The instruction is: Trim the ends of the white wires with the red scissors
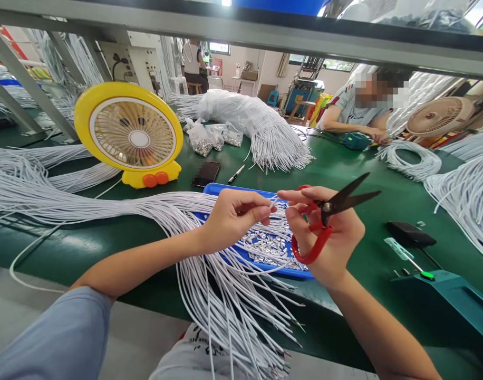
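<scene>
My left hand (232, 217) is closed in a pinch on the end of a thin white cable (273, 202), above a blue tray (225, 189) that holds several small metal terminals (265, 245). My right hand (328, 232) grips red-handled scissors (324, 216) with black blades pointing up and right, its fingertips meeting the left hand's at the cable end. A big bundle of white cables (107, 203) runs from the left across the tray and hangs over the table's front edge (233, 311) onto my lap.
A yellow desk fan (129, 134) stands at the back left, with a dark phone (206, 173) and a pen (237, 173) beside it. Bags of metal parts (210, 138) and more cable bundles (261, 126) lie behind. A teal device (455, 295) sits at right. Another person (360, 108) works across the green table (352, 174).
</scene>
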`<control>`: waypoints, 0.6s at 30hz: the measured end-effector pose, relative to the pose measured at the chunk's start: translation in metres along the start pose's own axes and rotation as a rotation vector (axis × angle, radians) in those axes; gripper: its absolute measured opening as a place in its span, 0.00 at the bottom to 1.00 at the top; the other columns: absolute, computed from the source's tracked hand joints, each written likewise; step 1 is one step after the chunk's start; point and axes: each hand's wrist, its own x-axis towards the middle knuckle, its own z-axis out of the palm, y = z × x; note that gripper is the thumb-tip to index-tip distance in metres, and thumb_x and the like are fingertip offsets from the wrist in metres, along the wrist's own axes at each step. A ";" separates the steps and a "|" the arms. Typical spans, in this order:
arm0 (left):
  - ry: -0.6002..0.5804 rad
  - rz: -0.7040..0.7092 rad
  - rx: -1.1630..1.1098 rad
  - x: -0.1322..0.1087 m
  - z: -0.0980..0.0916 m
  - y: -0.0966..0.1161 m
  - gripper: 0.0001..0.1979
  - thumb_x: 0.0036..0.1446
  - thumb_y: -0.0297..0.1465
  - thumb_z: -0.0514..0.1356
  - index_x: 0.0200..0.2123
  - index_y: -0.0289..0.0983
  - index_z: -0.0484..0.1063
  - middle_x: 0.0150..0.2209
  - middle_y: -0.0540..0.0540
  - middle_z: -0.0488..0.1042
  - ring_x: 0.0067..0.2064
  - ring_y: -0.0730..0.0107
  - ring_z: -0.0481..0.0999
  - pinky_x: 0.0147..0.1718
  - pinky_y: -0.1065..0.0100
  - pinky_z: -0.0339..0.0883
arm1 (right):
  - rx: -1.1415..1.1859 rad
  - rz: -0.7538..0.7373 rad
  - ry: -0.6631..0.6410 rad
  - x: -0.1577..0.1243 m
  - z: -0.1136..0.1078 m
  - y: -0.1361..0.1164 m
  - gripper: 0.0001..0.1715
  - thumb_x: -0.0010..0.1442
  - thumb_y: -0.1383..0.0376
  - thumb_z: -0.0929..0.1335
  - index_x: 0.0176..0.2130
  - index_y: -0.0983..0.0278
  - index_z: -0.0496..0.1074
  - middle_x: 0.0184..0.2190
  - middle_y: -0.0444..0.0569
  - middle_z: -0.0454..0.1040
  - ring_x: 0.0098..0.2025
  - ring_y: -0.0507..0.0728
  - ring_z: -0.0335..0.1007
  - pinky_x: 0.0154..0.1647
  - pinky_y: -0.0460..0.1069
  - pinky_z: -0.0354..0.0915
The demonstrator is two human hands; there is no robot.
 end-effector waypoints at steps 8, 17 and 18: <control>0.000 -0.023 -0.074 0.003 -0.005 0.001 0.10 0.60 0.30 0.60 0.31 0.30 0.77 0.22 0.48 0.73 0.18 0.85 0.58 0.16 0.78 0.53 | -0.123 0.100 -0.054 0.008 -0.007 0.005 0.17 0.55 0.68 0.71 0.46 0.57 0.71 0.34 0.44 0.80 0.31 0.54 0.74 0.30 0.50 0.68; 0.051 0.015 -0.106 0.006 -0.010 0.001 0.09 0.60 0.29 0.59 0.30 0.32 0.77 0.20 0.51 0.68 0.24 0.80 0.65 0.24 0.76 0.60 | -0.445 -0.013 -0.306 0.014 -0.012 0.014 0.19 0.50 0.66 0.73 0.44 0.64 0.74 0.32 0.47 0.77 0.31 0.53 0.67 0.27 0.48 0.63; 0.055 0.014 -0.104 0.006 -0.010 0.001 0.10 0.60 0.30 0.59 0.30 0.32 0.76 0.20 0.51 0.68 0.24 0.80 0.65 0.25 0.76 0.60 | -0.452 -0.019 -0.315 0.014 -0.011 0.014 0.19 0.50 0.66 0.73 0.44 0.64 0.75 0.32 0.47 0.77 0.31 0.53 0.67 0.27 0.48 0.63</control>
